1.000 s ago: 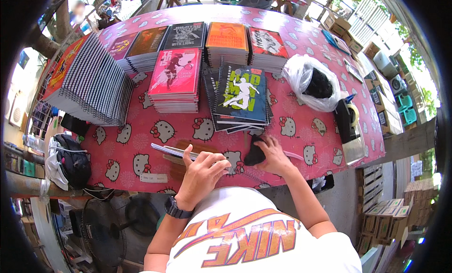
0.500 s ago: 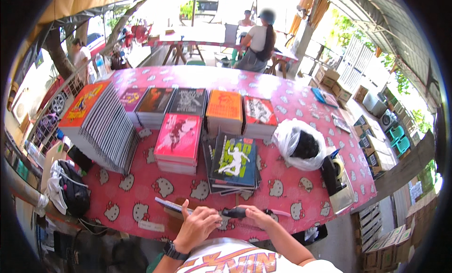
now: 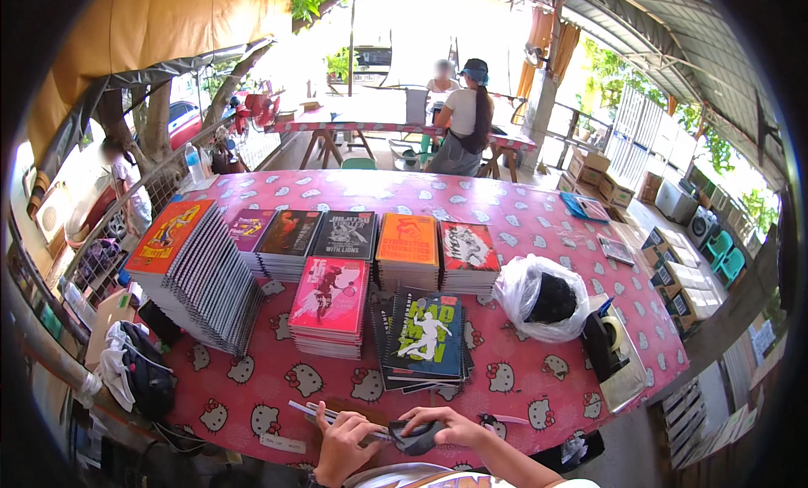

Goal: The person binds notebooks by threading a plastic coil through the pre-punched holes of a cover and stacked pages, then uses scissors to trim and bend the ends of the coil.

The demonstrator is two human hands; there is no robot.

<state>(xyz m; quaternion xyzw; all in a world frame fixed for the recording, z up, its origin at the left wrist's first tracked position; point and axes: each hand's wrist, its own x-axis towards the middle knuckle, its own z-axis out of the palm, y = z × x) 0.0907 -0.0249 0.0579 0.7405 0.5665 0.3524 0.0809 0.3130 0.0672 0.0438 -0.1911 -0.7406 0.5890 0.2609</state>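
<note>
At the near edge of the table, my left hand [image 3: 349, 444] is closed around a thin flat item with pale edges [image 3: 305, 410], seen nearly edge-on; it looks like a notebook. My right hand [image 3: 450, 426] grips a black rounded handheld tool [image 3: 416, 440], whose exact kind I cannot make out. The tool is against or very near the item's right end, by my left fingers. Just beyond my hands lies a loose stack of dark spiral notebooks [image 3: 425, 341], the top one showing a white figure on green lettering.
A tall stack of orange-covered spiral notebooks [image 3: 198, 277] stands at left. A pink-covered stack [image 3: 328, 298] and several others fill the middle. To the right are a white plastic bag [image 3: 518, 303] with black contents and a tape dispenser [image 3: 606, 345]. A black bag [image 3: 143, 374] sits at left.
The view has tilted upward, so table things appear lower. My right hand and the black tool have come closer to my left hand and the flat item, with right fingers now over the tool.
</note>
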